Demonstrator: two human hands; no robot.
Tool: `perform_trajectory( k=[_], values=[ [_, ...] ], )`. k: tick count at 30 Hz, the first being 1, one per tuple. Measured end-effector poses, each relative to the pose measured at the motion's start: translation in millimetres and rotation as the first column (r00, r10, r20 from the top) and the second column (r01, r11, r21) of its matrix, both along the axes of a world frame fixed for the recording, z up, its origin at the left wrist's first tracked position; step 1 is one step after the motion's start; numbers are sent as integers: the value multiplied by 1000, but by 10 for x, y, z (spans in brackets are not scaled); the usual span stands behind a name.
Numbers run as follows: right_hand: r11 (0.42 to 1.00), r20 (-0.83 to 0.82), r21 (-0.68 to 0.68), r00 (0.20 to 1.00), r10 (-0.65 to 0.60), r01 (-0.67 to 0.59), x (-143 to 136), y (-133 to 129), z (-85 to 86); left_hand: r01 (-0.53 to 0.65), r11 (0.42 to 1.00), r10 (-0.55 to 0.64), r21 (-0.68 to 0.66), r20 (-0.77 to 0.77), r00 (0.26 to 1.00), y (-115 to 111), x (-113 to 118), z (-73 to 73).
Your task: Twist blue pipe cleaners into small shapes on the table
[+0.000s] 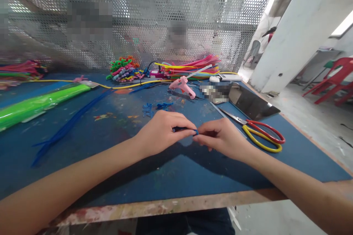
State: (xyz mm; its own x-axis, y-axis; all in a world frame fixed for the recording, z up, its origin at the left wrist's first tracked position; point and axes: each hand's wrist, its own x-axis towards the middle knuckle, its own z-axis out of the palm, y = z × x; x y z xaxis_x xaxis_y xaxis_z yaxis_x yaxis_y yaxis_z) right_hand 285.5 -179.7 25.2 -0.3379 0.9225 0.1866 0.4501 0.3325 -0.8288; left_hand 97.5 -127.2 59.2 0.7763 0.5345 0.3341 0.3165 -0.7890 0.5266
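Note:
Between both hands, over the front middle of the table, is a short blue pipe cleaner (195, 132). My left hand (167, 132) is closed on it, with thumb and forefinger pinched near its end. My right hand (220, 137) pinches the same piece from the other side, and its fingertips almost meet the left ones. The fingers cover most of the piece. Just beyond my left hand lie small twisted blue pipe cleaner pieces (164, 105). Close by my right forearm rest scissors (264, 136) with one red and one yellow handle, blades apart.
A pink glue gun (182, 86) lies behind the hands, near a dark flat tablet-like panel (250, 99). Long blue pipe cleaners (74, 121) and a green packet (46, 103) lie left. Colourful bundles (125, 69) line the back by a perforated metal screen (149, 18).

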Motion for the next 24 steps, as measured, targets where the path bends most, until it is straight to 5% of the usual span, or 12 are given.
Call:
perform_trajectory(
  k=[4,10,17,24],
  values=[
    [961,-375,-275,920,-112,5,-74,13,-91,-85,981,117,-175,180,977,-32,40,-106],
    [959,-625,-283,754,-202,22,-127,31,-94,32,882,120,-470,290,950,-166,84,-224],
    [971,-687,-233,698,-203,52,-127,6,-60,143,898,6,-415,337,941,-255,118,-300],
    [966,-694,-255,705,-146,-50,-119,-28,-75,108,896,43,-431,325,945,-195,121,-353]
  ],
)
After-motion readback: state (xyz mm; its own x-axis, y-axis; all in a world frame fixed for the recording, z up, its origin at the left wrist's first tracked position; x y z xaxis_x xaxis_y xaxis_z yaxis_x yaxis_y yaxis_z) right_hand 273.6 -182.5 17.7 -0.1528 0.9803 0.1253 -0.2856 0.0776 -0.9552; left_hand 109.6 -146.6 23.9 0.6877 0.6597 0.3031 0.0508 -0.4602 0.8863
